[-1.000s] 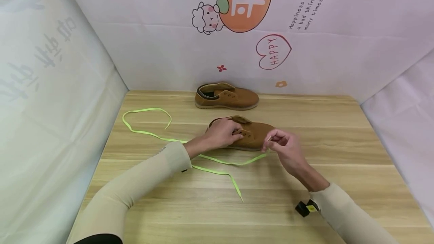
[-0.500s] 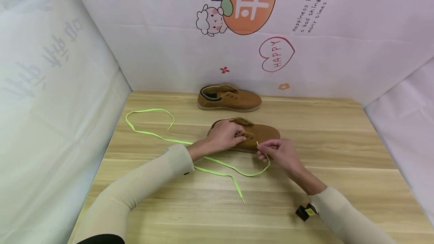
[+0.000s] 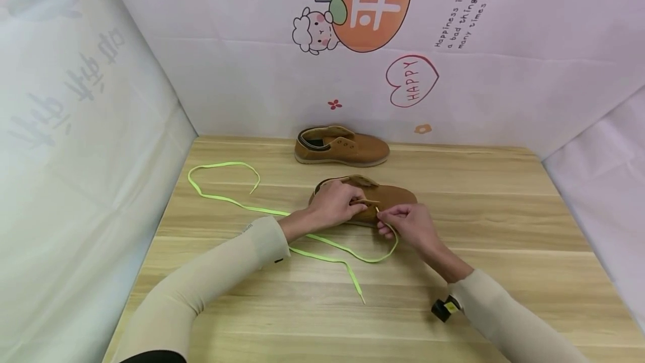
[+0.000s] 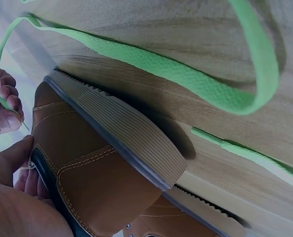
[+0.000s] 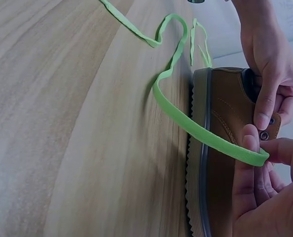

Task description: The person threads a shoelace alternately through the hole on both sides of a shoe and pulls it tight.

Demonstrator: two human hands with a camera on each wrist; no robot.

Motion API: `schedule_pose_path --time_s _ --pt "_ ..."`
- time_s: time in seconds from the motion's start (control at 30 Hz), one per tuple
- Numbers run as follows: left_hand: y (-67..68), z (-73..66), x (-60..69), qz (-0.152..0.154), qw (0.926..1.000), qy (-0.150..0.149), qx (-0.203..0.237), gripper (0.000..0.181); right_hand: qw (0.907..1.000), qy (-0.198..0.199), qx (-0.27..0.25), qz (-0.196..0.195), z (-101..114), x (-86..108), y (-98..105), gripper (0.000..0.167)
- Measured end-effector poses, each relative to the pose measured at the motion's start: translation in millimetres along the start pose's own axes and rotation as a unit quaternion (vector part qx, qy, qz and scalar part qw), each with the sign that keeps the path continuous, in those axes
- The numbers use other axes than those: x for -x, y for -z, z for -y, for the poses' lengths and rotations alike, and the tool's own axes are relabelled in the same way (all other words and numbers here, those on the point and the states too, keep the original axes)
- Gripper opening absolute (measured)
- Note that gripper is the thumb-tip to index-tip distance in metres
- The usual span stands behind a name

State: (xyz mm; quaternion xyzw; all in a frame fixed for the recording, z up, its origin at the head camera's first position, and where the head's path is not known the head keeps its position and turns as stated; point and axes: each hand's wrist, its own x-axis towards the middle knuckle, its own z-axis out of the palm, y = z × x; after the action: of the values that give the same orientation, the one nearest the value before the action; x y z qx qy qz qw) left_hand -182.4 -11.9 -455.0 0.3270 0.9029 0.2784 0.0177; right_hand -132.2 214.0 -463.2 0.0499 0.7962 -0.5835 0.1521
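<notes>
In the head view the left hand [image 3: 335,204] grips the eyelet flap of the nearer brown shoe [image 3: 398,195], its thumb on the outside. The right hand [image 3: 409,225] pinches one tip of a green lace [image 3: 373,260] close to the flap's front eyelets. Seen from the right wrist, the lace [image 5: 205,135] runs between the right hand's [image 5: 270,187] thumb and finger, beside an eyelet below the left thumb. The left wrist view shows the shoe's heel [image 4: 92,182] and the right hand [image 4: 6,106] beyond it. Whether the tip is inside an eyelet, I cannot tell.
Another brown shoe [image 3: 347,149] stands behind, near the back wall cloth [image 3: 242,83]. A second green lace [image 3: 206,197] or another part of the same one curves over the wooden table [image 3: 242,318] at the left. One lace tip lies in front of the shoe.
The right hand has moved left and closer to the flap, bringing the lace tip to the eyelets. The left hand still grips the flap, which now appears tilted up.
</notes>
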Motion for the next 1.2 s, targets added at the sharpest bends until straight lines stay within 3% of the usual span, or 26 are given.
schedule_pose_path --time_s 0.3,0.77,1.0,1.2 --pt "-3.5 1.5 0.7 -0.001 0.9995 -0.026 0.015 0.010 0.9998 -0.001 0.002 -0.020 1 -2.5 -4 0.021" --pt "-6.3 3.4 2.8 -0.010 0.9986 -0.051 0.006 0.010 0.9949 0.055 0.037 -0.076 -10 -3.8 -10 0.021" --pt "-7.2 4.7 5.6 -0.033 0.9946 -0.096 -0.021 0.008 0.9885 0.112 0.065 -0.079 -14 -5.0 -10 0.021" --pt "-7.8 5.5 9.0 -0.051 0.9856 -0.150 -0.059 0.007 0.9795 0.149 0.111 -0.077 -14 -5.0 -9 0.012"
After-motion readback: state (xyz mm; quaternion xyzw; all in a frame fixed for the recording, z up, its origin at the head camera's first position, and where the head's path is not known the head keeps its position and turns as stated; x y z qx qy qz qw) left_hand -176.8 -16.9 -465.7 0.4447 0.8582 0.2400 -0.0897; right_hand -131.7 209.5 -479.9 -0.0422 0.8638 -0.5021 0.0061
